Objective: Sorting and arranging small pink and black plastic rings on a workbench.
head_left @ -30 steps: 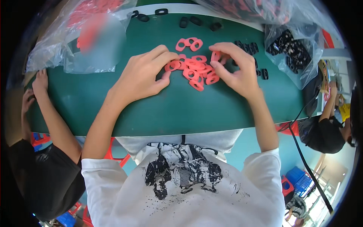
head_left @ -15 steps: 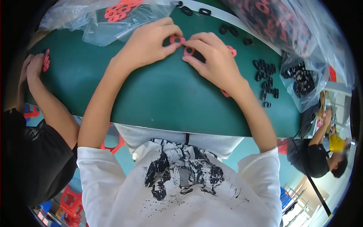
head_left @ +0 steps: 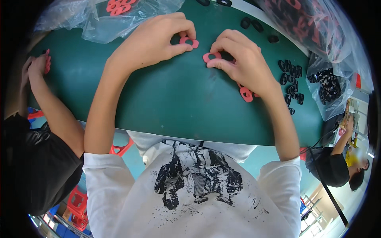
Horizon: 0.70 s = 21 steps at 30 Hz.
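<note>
R hand [head_left: 241,59] mostly covers other red rings [head_left: 249,99], only bits showing below the palm; count unclear. Upper-R bag [head_left: 317,43] cut off by frame edge, contents blurry thru plastic. L hand [head_left: 156,41] pinches one red ring [head_left: 195,43], R pinches a 2nd ring [head_left: 206,58], both at tabletop [head_left: 166,99] ctr. Vs 0.5 s ago: hands farther apart, gap btwn held rings wider.
</note>
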Motion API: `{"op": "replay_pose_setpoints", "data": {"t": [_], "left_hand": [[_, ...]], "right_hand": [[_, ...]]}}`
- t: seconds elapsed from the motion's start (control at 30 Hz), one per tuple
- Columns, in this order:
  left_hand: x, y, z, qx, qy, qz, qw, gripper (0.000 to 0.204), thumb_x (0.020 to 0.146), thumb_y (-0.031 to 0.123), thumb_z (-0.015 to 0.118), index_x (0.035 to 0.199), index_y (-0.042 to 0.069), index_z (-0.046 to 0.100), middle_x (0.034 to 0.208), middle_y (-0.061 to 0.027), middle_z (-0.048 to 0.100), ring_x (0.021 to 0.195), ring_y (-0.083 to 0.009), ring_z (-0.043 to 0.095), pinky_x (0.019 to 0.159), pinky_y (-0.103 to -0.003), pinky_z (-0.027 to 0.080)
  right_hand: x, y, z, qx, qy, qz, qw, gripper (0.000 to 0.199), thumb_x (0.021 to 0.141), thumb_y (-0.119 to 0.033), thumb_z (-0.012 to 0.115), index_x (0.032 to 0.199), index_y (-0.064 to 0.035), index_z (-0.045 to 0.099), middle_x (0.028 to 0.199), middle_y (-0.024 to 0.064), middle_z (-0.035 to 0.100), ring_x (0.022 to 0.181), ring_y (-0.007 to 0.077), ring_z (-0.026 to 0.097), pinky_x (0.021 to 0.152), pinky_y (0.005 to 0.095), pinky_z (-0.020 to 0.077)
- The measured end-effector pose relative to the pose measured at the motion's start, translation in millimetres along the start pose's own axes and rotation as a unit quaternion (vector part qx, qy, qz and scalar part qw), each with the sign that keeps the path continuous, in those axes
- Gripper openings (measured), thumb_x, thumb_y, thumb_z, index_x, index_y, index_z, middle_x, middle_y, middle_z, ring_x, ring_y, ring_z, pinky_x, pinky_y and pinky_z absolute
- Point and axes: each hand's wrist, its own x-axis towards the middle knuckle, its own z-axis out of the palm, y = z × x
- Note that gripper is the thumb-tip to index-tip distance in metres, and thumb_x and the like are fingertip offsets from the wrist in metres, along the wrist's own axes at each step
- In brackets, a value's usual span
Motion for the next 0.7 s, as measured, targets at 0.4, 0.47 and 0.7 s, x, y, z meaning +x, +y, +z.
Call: {"op": "replay_pose_setpoints", "data": {"t": [0.4,0.47,0.7], "left_hand": [[-10,1,11,0.076,0.092,0.021,0.993,0.016,0.086,0.021,0.067,0.084,0.005,0.066,0.087,-0.0116,0.06,0.082,-0.0328,0.062,0.071,-0.042,0.05],[-27,8,16,0.098,0.139,0.058,0.984,0.016,0.086,0.019,0.068,0.082,0.004,0.063,0.088,-0.0087,0.059,0.084,-0.0295,0.061,0.071,-0.042,0.05],[-109,23,5,0.096,0.161,0.016,0.982,0.019,0.08,0.015,0.075,0.084,0.006,0.059,0.088,-0.0067,0.058,0.082,-0.0263,0.06,0.068,-0.037,0.049]], "right_hand": [[11,-17,4,-0.018,0.043,0.026,0.999,0.01,0.09,-0.001,0.063,0.099,0.0017,0.066,0.079,0.0108,0.055,0.06,0.0181,0.057,0.053,0.0295,0.0445],[9,-21,-1,-0.021,0.038,0.028,0.999,0.011,0.089,0.0,0.063,0.099,0.0018,0.066,0.08,0.011,0.057,0.063,0.0188,0.058,0.055,0.03,0.0453],[3,-65,24,0.118,-0.012,0.008,0.993,0.012,0.082,0.0,0.069,0.094,0.0023,0.069,0.086,0.0124,0.063,0.077,0.0259,0.062,0.068,0.0333,0.0485]]}}
